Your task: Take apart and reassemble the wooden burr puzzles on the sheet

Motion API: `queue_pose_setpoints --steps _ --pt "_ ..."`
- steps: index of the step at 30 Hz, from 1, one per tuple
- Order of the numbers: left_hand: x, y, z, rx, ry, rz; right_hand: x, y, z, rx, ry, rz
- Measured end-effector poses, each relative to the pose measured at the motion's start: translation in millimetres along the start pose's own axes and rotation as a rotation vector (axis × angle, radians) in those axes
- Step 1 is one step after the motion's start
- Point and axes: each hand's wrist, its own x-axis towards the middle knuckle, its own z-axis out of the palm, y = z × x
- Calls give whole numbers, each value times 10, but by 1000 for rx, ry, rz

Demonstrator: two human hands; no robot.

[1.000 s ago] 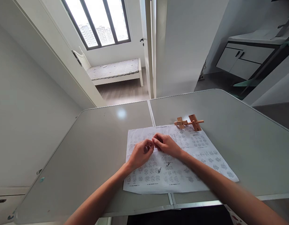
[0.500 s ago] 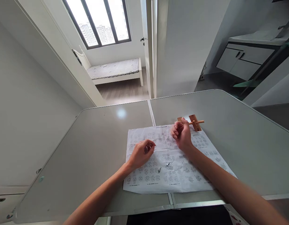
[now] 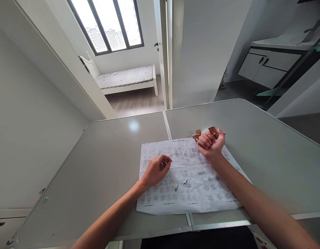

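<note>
Here's the right hand (image 3: 211, 143), up at the far right part of the printed sheet (image 3: 183, 166), palm turned upward and fingers curled in over it, right at the wooden model (image 3: 212, 130). Bits of the model show around those fingers: a short block just left of the knuckles, a square plate just beyond them, a rod end poking out right of the thumb. Whether the fingers pinch any of it, I can't tell.

And the left hand (image 3: 156, 169), nearer and well apart, rests over the sheet's left part, fingers loosely bent round toward the thumb; whether the tips meet, or hold anything, I can't make out. Beneath both sets of fingers, rows of small drawings run across the paper, which lies over the seam of the grey worktop (image 3: 110, 155).

To containers: far beyond the right fingers, off to their right, there's a white cabinet (image 3: 269, 67) under a sink counter (image 3: 276, 42), doors closed, contents hidden.
</note>
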Motion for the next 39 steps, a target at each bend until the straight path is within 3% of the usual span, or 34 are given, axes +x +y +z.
queue_pose_setpoints --steps 6,19,27,34,39 --pt "1 -4 -2 -4 -1 5 35 26 -51 237 30 21" --pt "1 21 -10 0 -8 -7 41 5 -18 101 22 -61" --pt "1 21 -15 -9 -4 -4 -76 133 207 -217 -106 -79" --pt "2 18 -9 8 17 -5 -402 331 432 -671 -387 15" --pt "-10 41 -11 1 74 -18 -514 416 430 -1043 -550 -44"
